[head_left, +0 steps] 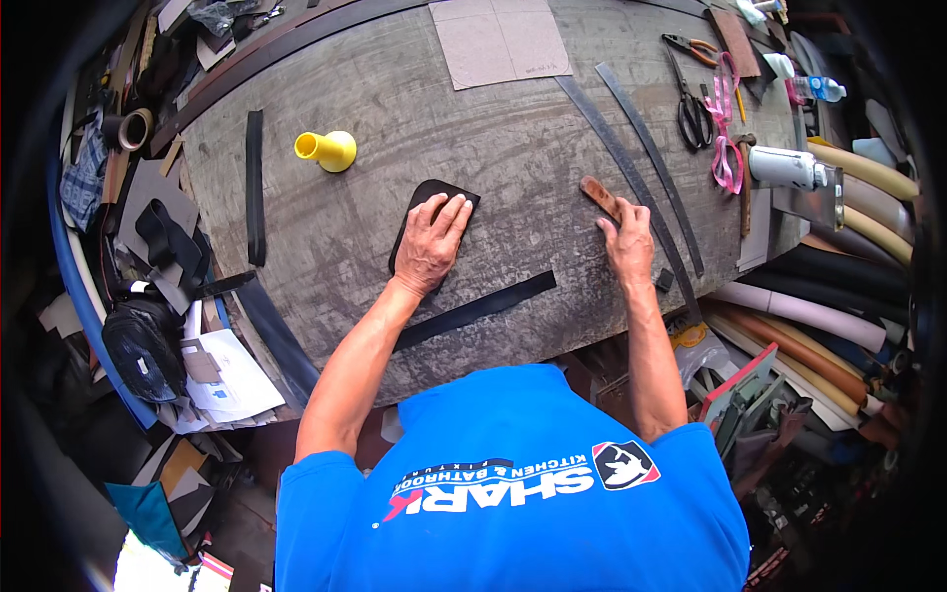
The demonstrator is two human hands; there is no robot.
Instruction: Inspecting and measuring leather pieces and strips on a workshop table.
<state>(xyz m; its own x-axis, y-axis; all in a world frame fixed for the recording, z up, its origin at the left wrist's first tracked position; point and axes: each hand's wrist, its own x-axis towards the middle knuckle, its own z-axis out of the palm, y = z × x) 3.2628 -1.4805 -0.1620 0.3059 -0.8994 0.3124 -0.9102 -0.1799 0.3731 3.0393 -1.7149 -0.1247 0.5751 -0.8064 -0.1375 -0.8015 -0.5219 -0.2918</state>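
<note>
My left hand lies flat on a dark, round-cornered piece on the worktable, fingers stretched forward and close together. The hand covers much of that piece. To the right, my right hand is closed around a flat brown tool that looks wooden. Its far end points up and left, and its lower part is hidden in the fingers. A black strip lies slantwise between my forearms, near the table's front edge.
A yellow flared object stands at the left. Cardboard lies at the back. Two long dark strips run beside my right hand. Black-handled scissors, pink-handled scissors and pliers lie farther right. Material rolls are stacked beyond.
</note>
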